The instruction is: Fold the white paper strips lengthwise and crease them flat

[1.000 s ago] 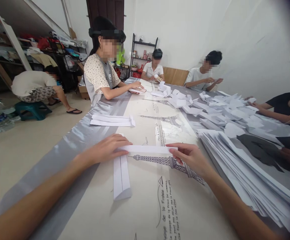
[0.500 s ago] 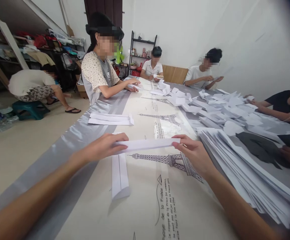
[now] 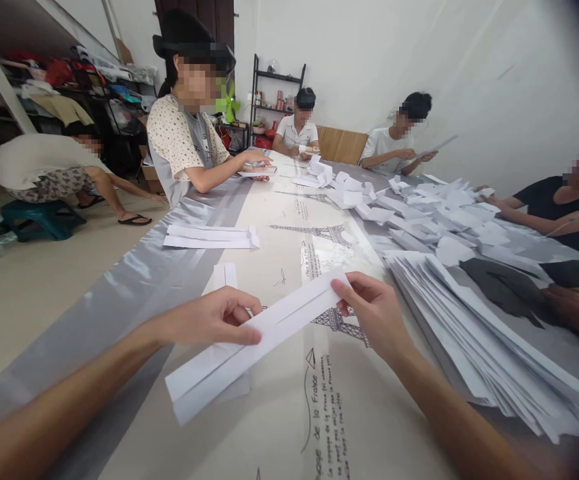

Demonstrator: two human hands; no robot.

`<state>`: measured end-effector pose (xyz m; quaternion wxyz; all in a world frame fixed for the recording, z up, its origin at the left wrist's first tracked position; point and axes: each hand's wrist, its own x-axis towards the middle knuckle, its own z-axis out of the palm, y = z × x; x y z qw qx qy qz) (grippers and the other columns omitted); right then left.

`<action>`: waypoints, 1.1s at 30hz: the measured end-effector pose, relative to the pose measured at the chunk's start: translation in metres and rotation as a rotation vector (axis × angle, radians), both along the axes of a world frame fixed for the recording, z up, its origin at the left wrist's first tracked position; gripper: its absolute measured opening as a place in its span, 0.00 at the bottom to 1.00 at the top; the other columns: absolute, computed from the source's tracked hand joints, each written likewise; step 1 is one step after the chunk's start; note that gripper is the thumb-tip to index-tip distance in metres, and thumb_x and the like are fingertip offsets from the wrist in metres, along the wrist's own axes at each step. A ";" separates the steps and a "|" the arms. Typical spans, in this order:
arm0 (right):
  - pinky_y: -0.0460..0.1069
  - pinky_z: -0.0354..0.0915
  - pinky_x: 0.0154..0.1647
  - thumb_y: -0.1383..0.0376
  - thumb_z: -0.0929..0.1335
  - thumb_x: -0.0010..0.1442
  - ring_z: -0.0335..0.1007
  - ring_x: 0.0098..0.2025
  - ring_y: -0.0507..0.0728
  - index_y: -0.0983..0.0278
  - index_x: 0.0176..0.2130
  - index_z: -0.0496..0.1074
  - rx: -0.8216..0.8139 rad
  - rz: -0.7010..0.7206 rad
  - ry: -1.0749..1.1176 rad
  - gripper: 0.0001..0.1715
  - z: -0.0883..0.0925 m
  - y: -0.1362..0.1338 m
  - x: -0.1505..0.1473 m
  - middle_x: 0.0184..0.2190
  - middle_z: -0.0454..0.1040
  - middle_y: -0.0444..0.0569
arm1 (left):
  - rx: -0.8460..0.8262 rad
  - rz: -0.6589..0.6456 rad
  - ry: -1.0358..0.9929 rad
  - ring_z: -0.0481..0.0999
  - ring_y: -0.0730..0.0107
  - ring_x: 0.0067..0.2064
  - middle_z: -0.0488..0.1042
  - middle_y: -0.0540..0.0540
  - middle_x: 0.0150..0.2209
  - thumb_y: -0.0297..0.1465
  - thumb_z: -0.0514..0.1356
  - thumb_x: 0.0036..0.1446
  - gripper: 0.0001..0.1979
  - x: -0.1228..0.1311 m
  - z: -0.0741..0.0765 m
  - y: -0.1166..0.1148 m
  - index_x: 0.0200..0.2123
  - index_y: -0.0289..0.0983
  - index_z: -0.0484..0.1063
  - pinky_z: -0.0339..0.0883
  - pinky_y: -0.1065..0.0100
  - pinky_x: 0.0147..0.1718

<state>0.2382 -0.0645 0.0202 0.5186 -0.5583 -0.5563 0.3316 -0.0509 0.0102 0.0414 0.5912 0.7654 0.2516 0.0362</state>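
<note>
Both my hands hold one long folded strip of white paper (image 3: 259,340) just above the table. My left hand (image 3: 209,319) pinches it near the middle, thumb underneath and fingers on top. My right hand (image 3: 374,312) grips its far right end. The strip slants from lower left to upper right, its fold line facing up. Beneath it lies another folded white strip (image 3: 225,275), mostly hidden by my left hand and the held strip.
A large fanned stack of white sheets (image 3: 474,340) lies right of my hands. Another folded paper (image 3: 212,237) lies ahead on the grey cloth with Eiffel Tower prints (image 3: 314,400). Loose folded papers (image 3: 419,207) cover the far right. Several other people sit round the table; one crouches at left.
The strip has come up off the table and swung round: its left end now points toward me, over the strip lying below. My left hand slid toward its middle.
</note>
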 end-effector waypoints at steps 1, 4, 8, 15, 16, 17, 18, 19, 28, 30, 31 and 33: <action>0.50 0.60 0.26 0.56 0.71 0.64 0.62 0.25 0.52 0.61 0.35 0.77 -0.006 -0.002 0.000 0.12 0.000 0.000 -0.002 0.24 0.69 0.45 | -0.013 -0.003 -0.002 0.50 0.77 0.23 0.58 0.56 0.22 0.46 0.62 0.60 0.18 0.002 0.001 -0.002 0.32 0.38 0.67 0.43 0.71 0.21; 0.50 0.63 0.28 0.55 0.70 0.65 0.63 0.27 0.53 0.62 0.35 0.76 -0.042 0.027 -0.022 0.14 0.001 0.001 -0.001 0.29 0.71 0.49 | 0.016 -0.010 0.005 0.54 0.76 0.24 0.61 0.54 0.24 0.46 0.61 0.61 0.17 -0.001 0.001 -0.001 0.33 0.37 0.70 0.46 0.71 0.21; 0.49 0.63 0.28 0.55 0.70 0.64 0.63 0.29 0.53 0.61 0.39 0.72 -0.129 0.128 -0.017 0.11 0.001 0.003 0.014 0.32 0.72 0.48 | 0.174 0.067 0.077 0.64 0.72 0.28 0.70 0.52 0.28 0.45 0.64 0.59 0.16 -0.022 0.001 0.022 0.42 0.39 0.75 0.56 0.73 0.24; 0.45 0.59 0.22 0.61 0.71 0.63 0.58 0.22 0.49 0.55 0.56 0.68 -0.340 0.568 -0.135 0.22 0.007 -0.002 0.025 0.27 0.65 0.39 | 0.333 0.439 0.012 0.75 0.64 0.38 0.77 0.48 0.42 0.47 0.67 0.53 0.19 -0.044 -0.009 0.058 0.43 0.41 0.78 0.71 0.70 0.33; 0.45 0.60 0.23 0.61 0.70 0.63 0.60 0.22 0.48 0.55 0.56 0.69 -0.355 0.635 -0.150 0.21 0.007 -0.004 0.023 0.29 0.68 0.39 | 0.355 0.513 -0.002 0.74 0.65 0.37 0.76 0.47 0.43 0.48 0.67 0.52 0.21 -0.042 -0.012 0.059 0.44 0.41 0.78 0.72 0.70 0.32; 0.45 0.63 0.24 0.61 0.70 0.64 0.64 0.23 0.48 0.55 0.55 0.71 -0.362 0.692 -0.170 0.20 0.007 -0.006 0.020 0.30 0.70 0.41 | 0.368 0.572 -0.011 0.74 0.65 0.38 0.76 0.46 0.45 0.48 0.68 0.52 0.22 -0.041 -0.016 0.059 0.45 0.41 0.78 0.72 0.70 0.32; 0.46 0.66 0.27 0.61 0.71 0.63 0.67 0.25 0.49 0.55 0.53 0.73 -0.371 0.742 -0.193 0.18 0.008 -0.007 0.017 0.32 0.73 0.42 | 0.375 0.622 -0.025 0.73 0.65 0.39 0.75 0.46 0.46 0.48 0.68 0.51 0.24 -0.039 -0.019 0.059 0.47 0.41 0.77 0.71 0.70 0.32; 0.47 0.68 0.30 0.61 0.72 0.62 0.71 0.28 0.50 0.56 0.52 0.75 -0.385 0.786 -0.211 0.17 0.008 -0.009 0.015 0.33 0.76 0.43 | 0.377 0.665 -0.044 0.73 0.65 0.40 0.74 0.46 0.48 0.48 0.68 0.51 0.25 -0.038 -0.023 0.059 0.48 0.41 0.76 0.71 0.71 0.32; 0.46 0.68 0.30 0.66 0.73 0.60 0.69 0.25 0.50 0.58 0.40 0.82 -0.024 0.913 -0.329 0.07 0.011 -0.031 -0.024 0.27 0.77 0.44 | 0.324 0.818 -0.167 0.72 0.68 0.31 0.73 0.51 0.30 0.49 0.65 0.55 0.30 -0.023 -0.043 0.054 0.55 0.39 0.68 0.68 0.67 0.33; 0.45 0.63 0.24 0.65 0.71 0.62 0.64 0.22 0.49 0.58 0.39 0.83 0.051 0.914 -0.377 0.08 0.006 -0.036 -0.033 0.23 0.72 0.42 | 0.375 0.759 -0.184 0.73 0.67 0.31 0.73 0.51 0.30 0.47 0.63 0.57 0.28 -0.018 -0.049 0.051 0.55 0.38 0.66 0.68 0.66 0.34; 0.46 0.61 0.23 0.65 0.70 0.63 0.61 0.21 0.49 0.58 0.38 0.83 0.099 0.895 -0.417 0.09 0.003 -0.037 -0.036 0.21 0.69 0.41 | 0.438 0.729 -0.157 0.73 0.67 0.31 0.73 0.51 0.32 0.46 0.63 0.58 0.27 -0.015 -0.053 0.050 0.54 0.39 0.65 0.68 0.66 0.34; 0.46 0.59 0.22 0.63 0.69 0.65 0.59 0.22 0.49 0.59 0.37 0.82 0.192 0.838 -0.504 0.10 -0.003 -0.039 -0.041 0.23 0.67 0.42 | 0.623 0.676 -0.069 0.73 0.67 0.34 0.74 0.48 0.39 0.44 0.62 0.59 0.25 -0.010 -0.059 0.046 0.56 0.40 0.64 0.69 0.64 0.37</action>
